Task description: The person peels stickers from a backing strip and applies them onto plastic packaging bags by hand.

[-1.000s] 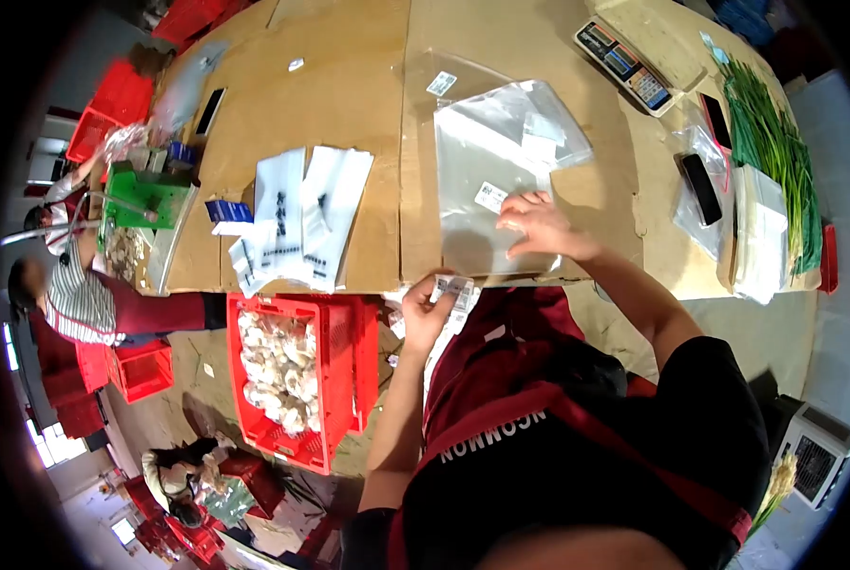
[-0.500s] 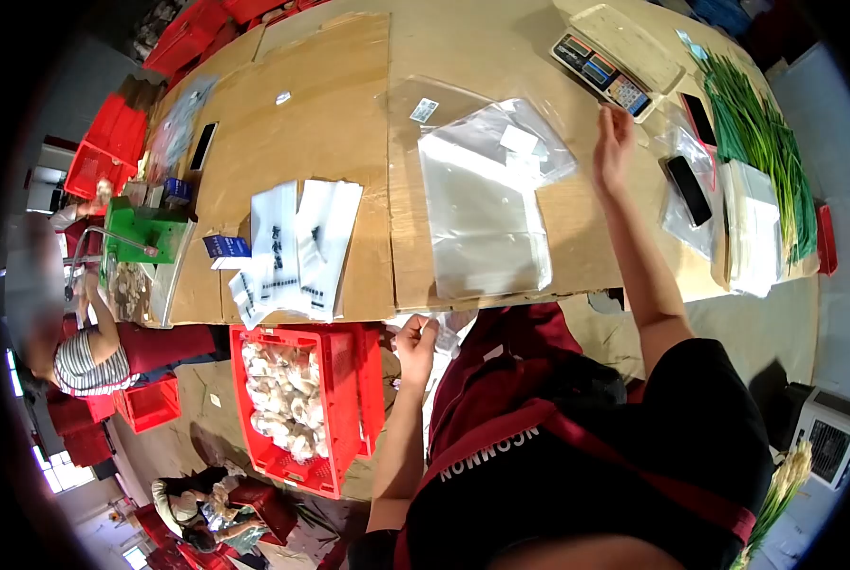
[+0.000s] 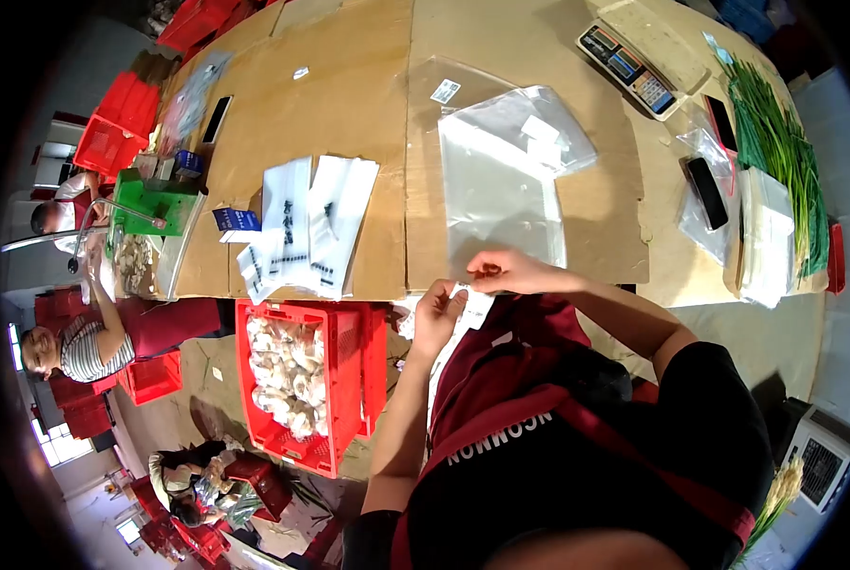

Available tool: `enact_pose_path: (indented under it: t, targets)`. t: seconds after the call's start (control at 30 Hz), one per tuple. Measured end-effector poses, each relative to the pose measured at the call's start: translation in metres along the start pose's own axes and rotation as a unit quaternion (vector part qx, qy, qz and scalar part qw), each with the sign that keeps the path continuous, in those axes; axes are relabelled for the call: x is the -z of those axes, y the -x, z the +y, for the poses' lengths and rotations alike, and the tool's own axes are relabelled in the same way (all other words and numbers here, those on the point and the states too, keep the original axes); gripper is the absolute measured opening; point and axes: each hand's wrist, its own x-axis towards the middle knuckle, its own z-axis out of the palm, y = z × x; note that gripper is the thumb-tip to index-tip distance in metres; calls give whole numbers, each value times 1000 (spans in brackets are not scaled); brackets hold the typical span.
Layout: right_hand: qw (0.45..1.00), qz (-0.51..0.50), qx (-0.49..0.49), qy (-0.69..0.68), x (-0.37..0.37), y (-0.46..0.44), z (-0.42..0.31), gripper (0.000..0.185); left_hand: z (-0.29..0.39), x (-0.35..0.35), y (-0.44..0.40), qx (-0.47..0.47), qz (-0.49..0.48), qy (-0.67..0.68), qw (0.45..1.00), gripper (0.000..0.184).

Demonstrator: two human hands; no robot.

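My left hand (image 3: 436,318) is closed on a white strip of printed labels (image 3: 475,309) at the table's front edge, in front of my apron. Directly above the strip is my right hand (image 3: 515,273), its fingers pinched together at the strip's upper end; what lies between the fingertips is too small to make out. Just beyond both hands, clear plastic bags (image 3: 501,204) lie flat on the cardboard-covered table, with white paper pieces (image 3: 542,133) on top. Printed white bags (image 3: 287,223) are spread to the left.
A red crate (image 3: 334,446) of wrapped whitish produce (image 3: 287,375) stands below the table edge at left. Along the right are a scale (image 3: 626,66), phones (image 3: 707,193), stacked bags (image 3: 765,237) and green stalks (image 3: 776,133). Co-workers (image 3: 92,351) are at left.
My right hand has come from beside the scale down to my left hand. My left hand has shifted slightly right and up, and the label strip now shows plainly in it.
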Motion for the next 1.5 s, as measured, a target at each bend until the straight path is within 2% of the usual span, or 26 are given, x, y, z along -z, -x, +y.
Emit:
enact_pose_path:
  t: [0.03, 0.07, 0.13, 0.2, 0.27, 0.33, 0.43, 0.53, 0.67, 0.77, 0.83, 0.87, 0.9, 0.93, 0.97, 1.03, 1.07, 1.1, 1.13, 1.17, 1.2, 1.27, 1.4, 1.47, 1.5]
  targets:
    - [1000, -25, 6, -3, -2, 3, -18, 23, 1, 0, 1, -6, -10, 19, 1000, 4]
    - [997, -60, 46, 12, -6, -8, 13, 24, -6, 4, 1, -3, -33, -11, 999, 7]
    - [997, -47, 30, 62, -11, -10, 16, 20, -34, 6, -2, -79, -11, -63, 995, 11]
    - [999, -11, 35, -12, -15, -15, 28, 19, -18, 8, -2, -44, -26, -110, 993, 16]
    - [998, 12, 0, -54, -14, -14, 19, 18, -7, 5, -3, -82, -10, -138, 987, 18]
    - [999, 47, -2, -9, -12, -14, 9, 19, -1, 3, -6, -99, 4, -83, 992, 20]
    - [998, 52, 17, 7, -13, -17, 7, 20, 16, 5, -6, -64, 26, -119, 990, 24]
    - [999, 44, -24, -13, -14, -18, -1, 16, 9, 10, -9, -37, 53, -126, 990, 15]
    - [998, 65, 17, -6, -14, -22, -2, 9, 12, 12, -9, -7, 94, -158, 983, 19]
    - [979, 185, 77, -26, 14, -37, 23, 12, 20, 24, -7, 7, 56, -225, 973, 30]
    - [933, 294, 99, 184, 43, -43, 27, 17, 13, 28, -5, -5, 47, -244, 969, 28]
    - [933, 293, 98, 184, 52, -42, 26, 17, 10, 29, -3, -17, 35, -263, 964, 27]
    - [877, 328, 51, 348, 59, -37, 18, 22, 9, 30, -1, 14, 22, -230, 973, 22]
    - [791, 353, 2, 500, 63, -34, 10, 29, 7, 29, 1, 12, 21, -232, 972, 22]
    - [790, 355, 6, 500, 65, -34, 5, 29, 6, 29, 1, -15, 36, -205, 978, 21]
    - [795, 353, 128, 477, 62, -23, 4, 43, 10, 27, 6, -24, 28, -114, 993, 19]
    - [796, 351, 127, 477, 58, -18, 4, 43, 5, 26, 3, -22, 28, -113, 993, 19]
    - [805, 256, 187, 502, 52, -11, 4, 41, 4, 23, 0, -127, 64, -96, 985, 16]
    - [803, 157, 245, 519, 48, -5, 6, 38, 4, 22, 0, -169, 75, -74, 980, 13]
    - [820, 187, 250, 480, 47, -3, 12, 27, 4, 21, 1, -211, 84, -54, 972, 11]
    - [818, 187, 249, 483, 50, -6, 17, 27, 8, 25, 0, -212, 83, -52, 972, 11]
    - [828, 206, 191, 486, 53, -9, 26, 17, 10, 26, 2, -54, 27, -118, 991, 8]
    - [844, 211, 219, 442, 56, -15, 30, 10, 7, 16, -2, -76, 17, -2, 997, 6]
    - [884, 192, 194, 380, 63, -16, 35, 6, 5, 18, 1, -61, 14, -23, 998, 6]
    - [884, 192, 194, 380, 67, -17, 37, 6, 2, 19, 2, -46, 10, -43, 998, 6]
